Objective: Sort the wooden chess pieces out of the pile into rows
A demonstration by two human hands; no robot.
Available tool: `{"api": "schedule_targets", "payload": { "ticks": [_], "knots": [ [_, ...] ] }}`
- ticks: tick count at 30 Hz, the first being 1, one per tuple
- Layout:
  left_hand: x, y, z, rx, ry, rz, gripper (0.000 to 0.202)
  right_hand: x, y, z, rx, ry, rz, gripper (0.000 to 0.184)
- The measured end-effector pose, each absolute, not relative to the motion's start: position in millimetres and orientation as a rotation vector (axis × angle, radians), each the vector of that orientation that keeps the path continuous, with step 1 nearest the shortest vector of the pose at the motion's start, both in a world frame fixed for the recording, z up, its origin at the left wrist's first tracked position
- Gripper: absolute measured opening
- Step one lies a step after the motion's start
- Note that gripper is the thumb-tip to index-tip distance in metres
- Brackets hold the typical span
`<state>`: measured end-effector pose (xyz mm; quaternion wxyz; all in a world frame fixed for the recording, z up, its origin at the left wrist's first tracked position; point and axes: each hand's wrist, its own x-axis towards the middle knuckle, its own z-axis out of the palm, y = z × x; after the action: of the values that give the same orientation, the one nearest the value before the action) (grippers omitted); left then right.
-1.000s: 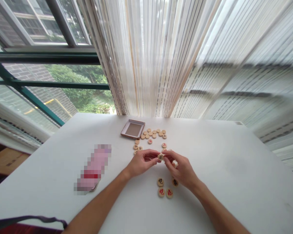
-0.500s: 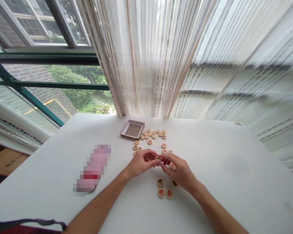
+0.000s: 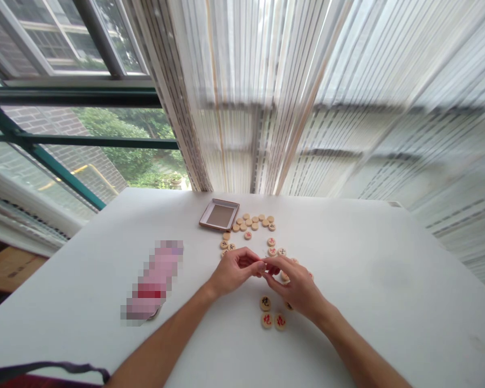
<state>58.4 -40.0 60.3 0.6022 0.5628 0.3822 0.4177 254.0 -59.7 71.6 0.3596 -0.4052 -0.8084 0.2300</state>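
Note:
Over the middle of the table, my left hand [image 3: 237,269] and my right hand [image 3: 294,281] meet at the fingertips, both closed. The xiangqi piece seen between them a moment earlier is now hidden by the fingers. Beneath and beside my right hand lie several wooden pieces, among them a red-marked one [image 3: 284,276] partly covered. Nearer me sit a black-marked piece [image 3: 265,303] and two red-marked ones, the left piece [image 3: 267,320] and the right piece [image 3: 280,321]. Just beyond my left hand rests a small group of black-marked pieces [image 3: 231,247].
A shallow open square box [image 3: 219,214] stands toward the back of the white table [image 3: 367,323]. Several face-down pieces [image 3: 255,226] are spread to its right. On the left lies a blurred pink object [image 3: 157,280]. String curtains [image 3: 242,97] and a window border the far edge.
The piece between my fingertips has gone out of sight behind the fingers. My right hand has tilted slightly, uncovering more pieces beyond it. My left hand stays nearly still.

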Motion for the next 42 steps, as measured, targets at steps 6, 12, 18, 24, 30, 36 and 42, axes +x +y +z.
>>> {"api": "schedule_targets", "payload": {
  "ticks": [6,12,18,24,30,36,42],
  "knots": [
    [55.8,-39.1,61.0,1.369,0.889,0.947,0.037,255.9,-57.5,69.4,-1.037,-2.070,0.593,0.024],
    [55.4,-38.6,62.5,1.425,0.884,0.938,0.039,258.0,-55.5,67.7,-1.026,-2.037,0.608,0.027],
    [54.7,-38.7,61.7,1.448,0.871,0.946,0.037,257.6,-55.7,69.1,-1.027,-2.046,0.610,0.028],
    [53.7,-38.7,60.0,1.516,0.897,0.942,0.036,258.2,-55.8,70.4,-1.049,-2.047,0.601,0.028],
    [53.6,-40.5,61.3,1.583,0.868,0.913,0.035,259.3,-55.1,70.2,-1.048,-2.042,0.604,0.027],
    [55.0,-41.2,59.6,1.573,0.866,0.919,0.036,258.1,-56.7,71.2,-1.029,-2.043,0.597,0.028],
    [55.4,-41.0,58.1,1.570,0.864,0.918,0.036,258.0,-57.5,75.3,-1.047,-2.017,0.635,0.022]
  ]
}}
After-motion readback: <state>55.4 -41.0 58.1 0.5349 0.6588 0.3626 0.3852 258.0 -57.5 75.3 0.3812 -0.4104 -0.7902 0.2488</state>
